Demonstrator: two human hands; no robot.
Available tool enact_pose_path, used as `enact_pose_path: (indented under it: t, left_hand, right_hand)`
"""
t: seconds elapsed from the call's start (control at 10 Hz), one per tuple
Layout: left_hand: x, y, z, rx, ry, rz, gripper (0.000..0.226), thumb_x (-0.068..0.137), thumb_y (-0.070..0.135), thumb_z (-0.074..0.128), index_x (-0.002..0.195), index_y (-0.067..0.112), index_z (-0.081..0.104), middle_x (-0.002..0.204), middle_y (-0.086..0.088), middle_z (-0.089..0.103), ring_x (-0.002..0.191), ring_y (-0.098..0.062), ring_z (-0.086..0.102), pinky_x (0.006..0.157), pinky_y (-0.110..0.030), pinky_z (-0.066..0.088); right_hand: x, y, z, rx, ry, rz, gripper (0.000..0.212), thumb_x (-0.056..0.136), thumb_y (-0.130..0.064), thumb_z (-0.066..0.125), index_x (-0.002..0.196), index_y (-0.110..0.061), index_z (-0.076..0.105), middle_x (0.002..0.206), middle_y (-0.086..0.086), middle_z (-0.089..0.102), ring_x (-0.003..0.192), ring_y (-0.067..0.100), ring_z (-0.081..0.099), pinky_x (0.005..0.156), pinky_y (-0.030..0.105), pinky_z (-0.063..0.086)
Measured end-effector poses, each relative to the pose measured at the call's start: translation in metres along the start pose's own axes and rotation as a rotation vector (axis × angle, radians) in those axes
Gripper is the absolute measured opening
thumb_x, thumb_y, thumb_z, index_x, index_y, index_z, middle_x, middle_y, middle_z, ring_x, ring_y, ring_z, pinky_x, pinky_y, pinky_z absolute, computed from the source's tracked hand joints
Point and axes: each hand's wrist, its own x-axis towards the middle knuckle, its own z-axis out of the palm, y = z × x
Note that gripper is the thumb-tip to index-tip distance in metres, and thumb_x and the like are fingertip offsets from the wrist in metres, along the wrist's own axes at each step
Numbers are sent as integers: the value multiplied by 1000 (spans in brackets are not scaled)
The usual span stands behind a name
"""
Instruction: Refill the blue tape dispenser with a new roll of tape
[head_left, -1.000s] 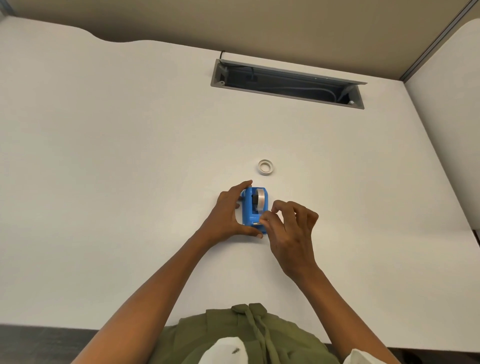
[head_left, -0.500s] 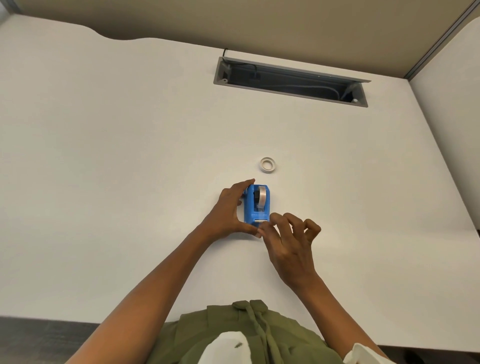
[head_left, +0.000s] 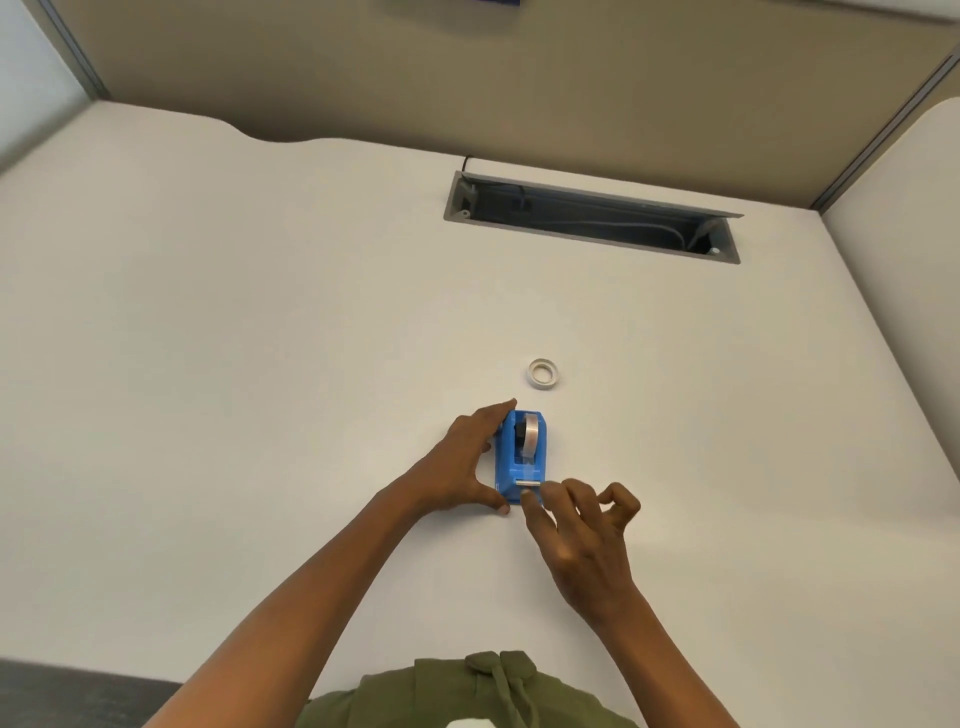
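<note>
Tape end drawn to the cutter

Right hand (head_left: 582, 540) has slid back from the blue tape dispenser (head_left: 521, 457), fingers (head_left: 532, 501) pinching the tape end at its 6 o'clock blade. Left hand (head_left: 462, 467) still grips the dispenser on the desk (head_left: 260, 364). Spare ring (head_left: 543, 373) lies at 12 o'clock. Refill looks nearly finished.

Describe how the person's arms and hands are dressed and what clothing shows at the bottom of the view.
Both forearms are bare up to the frame edge, with no sleeves showing on them. The left hand and the right hand wear no gloves; no rings, watch or bracelets can be made out. At the bottom, an olive-green garment with a knotted drawstring shows, with a small white patch below it.
</note>
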Motion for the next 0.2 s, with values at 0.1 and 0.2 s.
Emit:
enact_pose_path:
  t: [0.1,0.2]
  left_hand:
    - [1,4,-13,80,-45,-14,112,59,32,84,143,41,9,145,14,27,119,0,29,99,-18,30]
    - [5,9,-28,160,-88,-34,101,67,25,79,145,34,14,150,10,25,130,-7,30,105,-23,30]
  right_hand:
    - [0,2,1,16,-15,10,20,73,3,63,75,-13,75,78,2,69,86,21,47,72,35,24]
    - [-2,4,1,50,-19,13,24,75,5,59,77,-13,74,86,3,65,86,19,47,72,35,24]
